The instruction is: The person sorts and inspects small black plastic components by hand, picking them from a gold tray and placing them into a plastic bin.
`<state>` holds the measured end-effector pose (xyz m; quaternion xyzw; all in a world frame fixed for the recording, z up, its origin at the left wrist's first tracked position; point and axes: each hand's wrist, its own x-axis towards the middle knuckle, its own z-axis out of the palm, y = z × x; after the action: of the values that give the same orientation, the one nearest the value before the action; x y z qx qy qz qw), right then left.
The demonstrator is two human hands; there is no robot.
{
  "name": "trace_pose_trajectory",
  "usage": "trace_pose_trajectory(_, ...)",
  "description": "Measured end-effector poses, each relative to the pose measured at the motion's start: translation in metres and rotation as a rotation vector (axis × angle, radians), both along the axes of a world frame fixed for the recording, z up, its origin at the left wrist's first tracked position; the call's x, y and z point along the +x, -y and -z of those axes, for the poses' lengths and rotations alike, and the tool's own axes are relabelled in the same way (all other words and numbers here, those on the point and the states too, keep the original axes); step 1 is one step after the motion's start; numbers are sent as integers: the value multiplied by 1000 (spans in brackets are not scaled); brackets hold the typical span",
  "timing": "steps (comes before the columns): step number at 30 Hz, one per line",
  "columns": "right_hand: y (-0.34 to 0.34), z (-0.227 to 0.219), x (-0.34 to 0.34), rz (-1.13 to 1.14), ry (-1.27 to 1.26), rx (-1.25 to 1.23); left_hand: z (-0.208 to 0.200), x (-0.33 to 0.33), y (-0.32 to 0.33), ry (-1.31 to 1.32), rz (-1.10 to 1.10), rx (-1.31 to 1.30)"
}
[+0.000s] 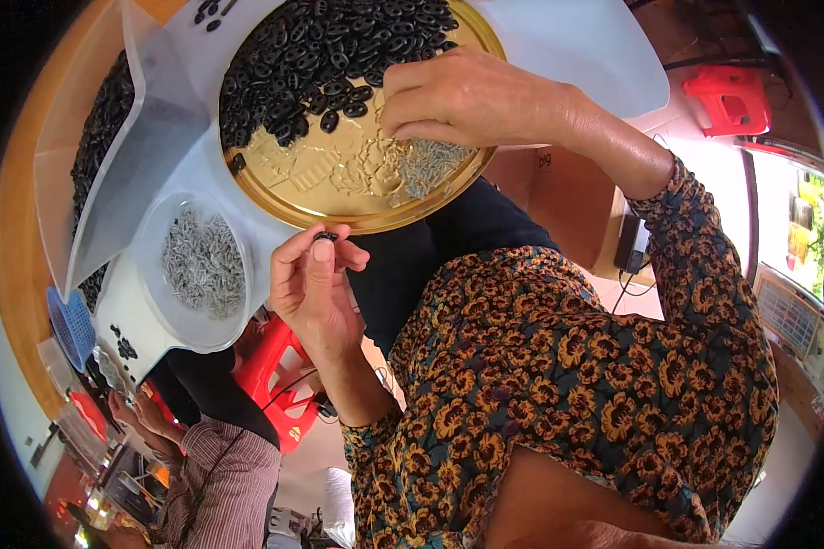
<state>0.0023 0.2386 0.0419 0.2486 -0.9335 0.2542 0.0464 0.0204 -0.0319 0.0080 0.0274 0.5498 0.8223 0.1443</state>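
My left hand (316,288) is just off the near edge of a round gold tray (288,217). Its thumb and fingers pinch a small black oval plastic piece (326,235). Over the tray, my right hand (462,99) has its fingers bent and pressed together; whatever they may hold is hidden. A small heap of thin silvery metal pieces (430,167) lies right below those fingertips. Across the far half of the tray spreads a large pile of black oval pieces with holes (330,50), a few of them loose near my right hand.
At the left stand a round white tub (160,297) of silvery metal pieces and a translucent bin (110,174) of black pieces. A blue basket (71,329) sits beyond. Another person in a striped shirt (220,480) works at lower left. Red stools (288,384) stand nearby.
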Motion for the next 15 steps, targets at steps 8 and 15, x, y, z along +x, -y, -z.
trace_pose_trajectory(8,14,5,-5,-12,12,107,4,-1,5,-1,5,18)
trace_pose_trajectory(15,24,7,-6,25,12,207,7,-2,3,-7,7,21)
